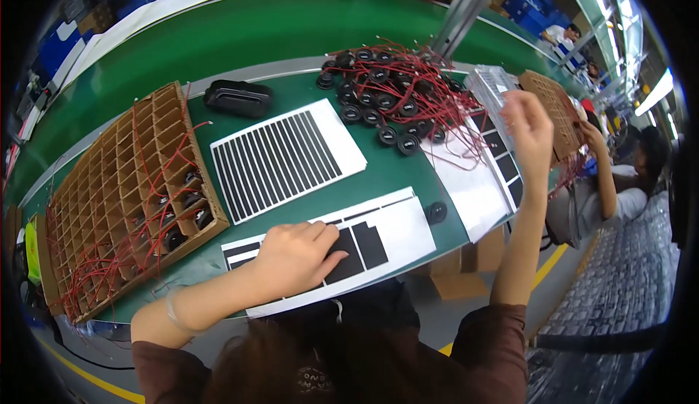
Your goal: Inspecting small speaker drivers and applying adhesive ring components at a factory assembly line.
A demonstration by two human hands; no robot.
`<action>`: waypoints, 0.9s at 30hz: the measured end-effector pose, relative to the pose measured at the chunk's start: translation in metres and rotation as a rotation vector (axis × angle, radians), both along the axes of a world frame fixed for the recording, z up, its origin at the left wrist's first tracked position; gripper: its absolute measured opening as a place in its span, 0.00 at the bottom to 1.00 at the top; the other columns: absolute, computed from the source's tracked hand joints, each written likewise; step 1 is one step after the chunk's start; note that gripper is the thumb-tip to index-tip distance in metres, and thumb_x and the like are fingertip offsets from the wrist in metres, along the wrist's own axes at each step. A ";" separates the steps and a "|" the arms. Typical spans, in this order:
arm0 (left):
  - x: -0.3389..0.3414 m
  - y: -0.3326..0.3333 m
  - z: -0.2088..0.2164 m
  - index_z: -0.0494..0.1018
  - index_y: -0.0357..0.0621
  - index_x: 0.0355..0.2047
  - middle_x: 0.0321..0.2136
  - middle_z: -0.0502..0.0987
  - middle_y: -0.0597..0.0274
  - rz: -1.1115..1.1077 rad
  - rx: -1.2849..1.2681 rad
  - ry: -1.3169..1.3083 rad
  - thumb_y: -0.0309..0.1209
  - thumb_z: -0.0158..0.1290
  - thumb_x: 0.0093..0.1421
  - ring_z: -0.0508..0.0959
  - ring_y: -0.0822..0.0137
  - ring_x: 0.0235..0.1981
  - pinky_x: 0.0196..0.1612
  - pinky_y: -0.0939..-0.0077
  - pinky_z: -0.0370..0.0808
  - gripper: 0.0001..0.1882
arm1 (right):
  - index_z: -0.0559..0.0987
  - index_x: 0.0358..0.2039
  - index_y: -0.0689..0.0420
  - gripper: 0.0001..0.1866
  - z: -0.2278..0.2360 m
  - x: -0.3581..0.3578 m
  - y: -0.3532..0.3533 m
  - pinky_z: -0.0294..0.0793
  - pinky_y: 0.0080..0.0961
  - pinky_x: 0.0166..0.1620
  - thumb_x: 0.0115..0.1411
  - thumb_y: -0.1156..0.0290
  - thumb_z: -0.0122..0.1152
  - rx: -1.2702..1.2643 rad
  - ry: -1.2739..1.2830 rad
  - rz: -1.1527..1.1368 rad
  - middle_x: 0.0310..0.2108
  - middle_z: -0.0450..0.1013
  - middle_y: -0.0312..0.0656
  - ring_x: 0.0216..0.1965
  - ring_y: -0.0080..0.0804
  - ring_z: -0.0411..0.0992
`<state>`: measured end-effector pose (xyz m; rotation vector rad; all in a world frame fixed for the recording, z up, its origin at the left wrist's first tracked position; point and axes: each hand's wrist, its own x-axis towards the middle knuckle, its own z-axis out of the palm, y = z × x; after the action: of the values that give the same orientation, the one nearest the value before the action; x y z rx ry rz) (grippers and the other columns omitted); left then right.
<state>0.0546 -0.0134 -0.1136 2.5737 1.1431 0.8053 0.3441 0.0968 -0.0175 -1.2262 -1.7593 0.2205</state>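
My left hand (297, 254) rests on a white sheet (409, 233) with black rectangular pieces at the table's near edge. Its fingers are loosely bent, with the thumb apart, and nothing shows in them. On my right, my right hand (530, 121) is raised beside a clear plastic tray (489, 83) and a white sheet with black squares (466, 174). Its fingers curl inward but are blurred, so any held thing cannot be made out. To its left lies a heap of round black speaker-like parts (386, 102) with red wires (444, 105).
A cardboard divider box (109, 185) holding several wired parts stands at left. Beyond my left hand lie a black-striped sheet (349, 138) and a black tray (239, 98). One round black part (436, 212) sits near the front edge. A co-worker (604, 185) works at far right.
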 end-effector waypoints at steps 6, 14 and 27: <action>0.000 0.001 -0.002 0.62 0.41 0.15 0.13 0.64 0.61 0.005 0.004 -0.004 0.32 0.54 0.40 0.68 0.62 0.13 0.15 0.74 0.63 0.12 | 0.73 0.33 0.49 0.21 -0.044 -0.012 -0.047 0.65 0.23 0.33 0.37 0.85 0.50 -0.145 -0.779 0.293 0.29 0.65 0.38 0.32 0.34 0.64; -0.001 -0.001 -0.001 0.61 0.41 0.15 0.13 0.64 0.61 -0.006 0.019 0.004 0.31 0.55 0.40 0.68 0.62 0.13 0.15 0.74 0.63 0.12 | 0.76 0.21 0.56 0.07 -0.049 -0.007 -0.046 0.63 0.26 0.37 0.38 0.78 0.55 0.015 -0.518 0.418 0.33 0.67 0.39 0.34 0.33 0.65; -0.003 -0.003 0.013 0.67 0.40 0.35 0.15 0.65 0.60 -0.097 0.052 0.109 0.44 0.53 0.42 0.69 0.64 0.16 0.17 0.77 0.65 0.24 | 0.70 0.29 0.67 0.14 0.083 0.009 -0.043 0.61 0.11 0.29 0.53 0.66 0.46 0.113 0.536 0.399 0.17 0.63 0.35 0.24 0.21 0.64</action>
<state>0.0514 -0.0167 -0.1008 2.7225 1.0293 0.6889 0.3530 0.0534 0.0655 -0.6415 -1.4947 0.6131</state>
